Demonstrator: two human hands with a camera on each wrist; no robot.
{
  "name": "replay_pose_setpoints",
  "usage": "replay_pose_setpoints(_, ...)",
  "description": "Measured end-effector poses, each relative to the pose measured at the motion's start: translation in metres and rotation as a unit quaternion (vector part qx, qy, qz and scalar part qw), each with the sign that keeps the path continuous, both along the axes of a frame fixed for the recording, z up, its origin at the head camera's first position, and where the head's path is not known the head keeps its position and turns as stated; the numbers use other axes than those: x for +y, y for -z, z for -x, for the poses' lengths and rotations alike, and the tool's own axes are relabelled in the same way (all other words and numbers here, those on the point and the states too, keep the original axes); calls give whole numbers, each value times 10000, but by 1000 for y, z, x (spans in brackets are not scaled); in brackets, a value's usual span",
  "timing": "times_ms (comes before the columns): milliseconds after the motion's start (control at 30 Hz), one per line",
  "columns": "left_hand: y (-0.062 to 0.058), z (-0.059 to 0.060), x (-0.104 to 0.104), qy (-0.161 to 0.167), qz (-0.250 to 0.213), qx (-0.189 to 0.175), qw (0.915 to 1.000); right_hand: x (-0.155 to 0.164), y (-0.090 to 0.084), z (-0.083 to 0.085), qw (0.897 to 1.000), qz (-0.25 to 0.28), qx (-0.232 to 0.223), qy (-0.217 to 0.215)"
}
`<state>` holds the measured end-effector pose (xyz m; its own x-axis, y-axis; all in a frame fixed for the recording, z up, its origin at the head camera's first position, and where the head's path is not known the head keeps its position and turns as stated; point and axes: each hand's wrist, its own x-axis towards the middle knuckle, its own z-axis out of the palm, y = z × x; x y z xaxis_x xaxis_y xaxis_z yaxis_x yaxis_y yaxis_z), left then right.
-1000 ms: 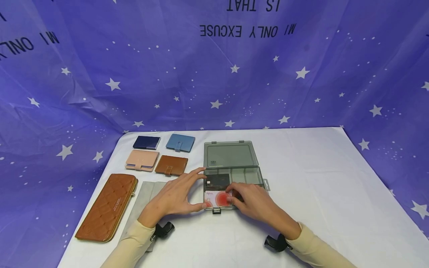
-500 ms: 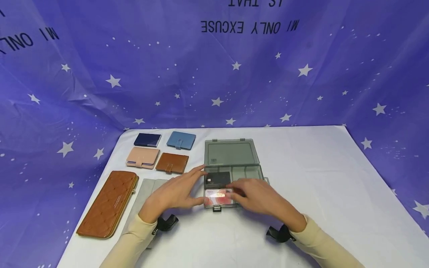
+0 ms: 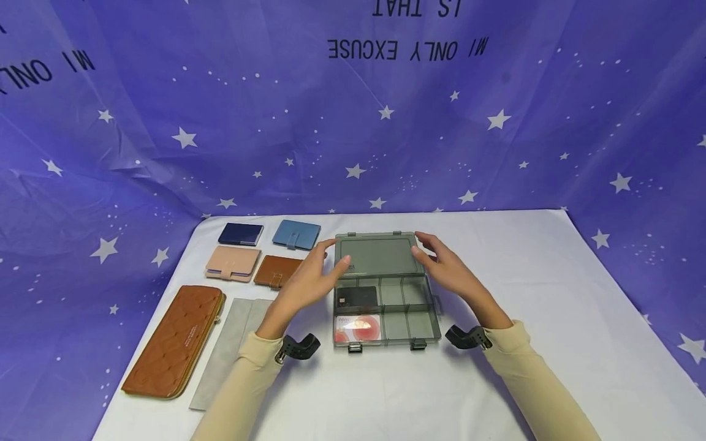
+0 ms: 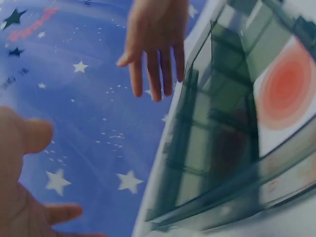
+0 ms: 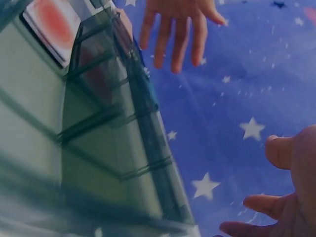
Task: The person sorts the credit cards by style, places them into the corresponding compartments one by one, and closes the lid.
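A smoky see-through compartment box (image 3: 397, 341) stands on the table, its lid (image 3: 377, 254) laid back flat toward the far side. A black card (image 3: 358, 297) lies in its back left compartment. In the front left one is a white card with red circles (image 3: 358, 329), also seen as a card (image 4: 286, 89) in the left wrist view. My left hand (image 3: 303, 282) is at the lid's left side, fingers extended. At the lid's right side is my right hand (image 3: 449, 269), fingers loosely spread. Neither hand holds anything; whether fingertips touch the lid, I cannot tell.
Left of the box lie a brown quilted zip wallet (image 3: 176, 340), a grey flat folder (image 3: 228, 349), a pink wallet (image 3: 233, 260), a brown wallet (image 3: 276, 269), a navy card holder (image 3: 241, 233) and a blue wallet (image 3: 296, 234). A purple starry curtain (image 3: 353, 141) hangs behind.
Both hands have left the cards and box front and moved away toward the lid's sides. My right hand has let go of the red-and-white card, which lies in its compartment.
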<state>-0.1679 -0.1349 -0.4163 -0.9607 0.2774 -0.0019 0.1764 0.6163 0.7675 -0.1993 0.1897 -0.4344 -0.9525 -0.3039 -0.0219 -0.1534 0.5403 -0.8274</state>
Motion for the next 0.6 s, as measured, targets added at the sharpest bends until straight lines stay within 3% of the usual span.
replay_pose_setpoints(167,17,8,3,-344,-680,-927,9928,5,17,8,9965,465,-697,14)
replay_pose_setpoints(267,26,11,6,-463,-965,-1224,9867,7,23,11,9917,837,-977,48)
replay_pose_setpoints(467,31,14,13,-614,-1692,-1400,9737,10,29,14,9825,1385,-1234,170)
replay_pose_setpoints(600,29,13,18,-748,-2035,-1245,9682,14,28,15,9756,1876,-1114,242)
